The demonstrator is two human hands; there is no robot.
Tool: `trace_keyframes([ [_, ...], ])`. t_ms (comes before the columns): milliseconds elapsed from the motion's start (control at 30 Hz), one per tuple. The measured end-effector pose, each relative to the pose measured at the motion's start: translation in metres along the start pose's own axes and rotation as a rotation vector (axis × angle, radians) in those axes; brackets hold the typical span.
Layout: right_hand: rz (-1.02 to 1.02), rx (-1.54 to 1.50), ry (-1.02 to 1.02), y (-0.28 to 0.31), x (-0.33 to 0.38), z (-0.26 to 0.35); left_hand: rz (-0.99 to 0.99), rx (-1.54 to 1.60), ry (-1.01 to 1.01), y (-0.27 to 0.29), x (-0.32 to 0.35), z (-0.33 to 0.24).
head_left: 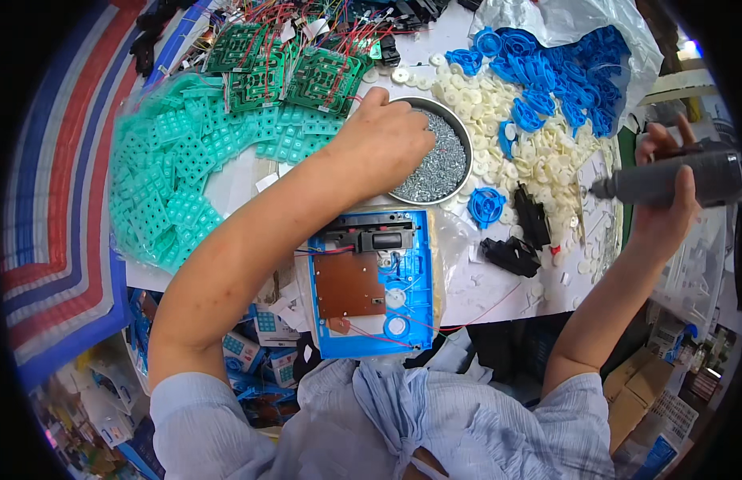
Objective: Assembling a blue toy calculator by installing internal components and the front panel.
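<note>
My left hand [385,138] reaches into a round metal bowl [465,142] full of small silver screws [439,172], fingers curled down among them. My right hand [667,188] is off to the right, gripping a dark grey electric screwdriver [675,178] with its tip pointing left. Between them, at the table's near edge, lies an open blue plastic casing [419,280] holding a brown circuit board [347,284], a black part, white round pieces and thin red wires.
A pile of teal rubber keypads [175,172] fills the left. Green circuit boards [295,72] with wires lie at the back. White discs [487,100] and blue round parts [559,72] spread at the right, beside black plastic pieces [515,252].
</note>
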State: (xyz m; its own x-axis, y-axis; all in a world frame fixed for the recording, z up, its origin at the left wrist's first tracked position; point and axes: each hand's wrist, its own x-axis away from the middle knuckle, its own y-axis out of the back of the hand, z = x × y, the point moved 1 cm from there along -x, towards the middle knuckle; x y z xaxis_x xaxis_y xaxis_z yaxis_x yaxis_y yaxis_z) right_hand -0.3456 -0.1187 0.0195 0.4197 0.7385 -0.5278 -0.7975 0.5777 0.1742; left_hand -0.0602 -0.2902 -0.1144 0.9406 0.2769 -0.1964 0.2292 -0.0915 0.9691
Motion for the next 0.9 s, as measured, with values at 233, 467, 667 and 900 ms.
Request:
trace_keyframes([
  [233,0.265,-0.366,0.021,-0.09,0.018,-0.003,0.002,0.015,-0.042,-0.001,0.0,0.002],
  [467,0.18,-0.237,-0.131,-0.146,0.033,0.024,0.007,-0.025,0.018,0.016,-0.018,0.002],
  [667,0.287,-0.666,-0.14,-0.151,0.054,0.046,-0.325,0.237,0.092,0.064,0.05,-0.027],
  [900,0.468,-0.733,-0.149,-0.161,0.07,0.074,-0.375,0.483,0.216,0.062,0.107,-0.078],
])
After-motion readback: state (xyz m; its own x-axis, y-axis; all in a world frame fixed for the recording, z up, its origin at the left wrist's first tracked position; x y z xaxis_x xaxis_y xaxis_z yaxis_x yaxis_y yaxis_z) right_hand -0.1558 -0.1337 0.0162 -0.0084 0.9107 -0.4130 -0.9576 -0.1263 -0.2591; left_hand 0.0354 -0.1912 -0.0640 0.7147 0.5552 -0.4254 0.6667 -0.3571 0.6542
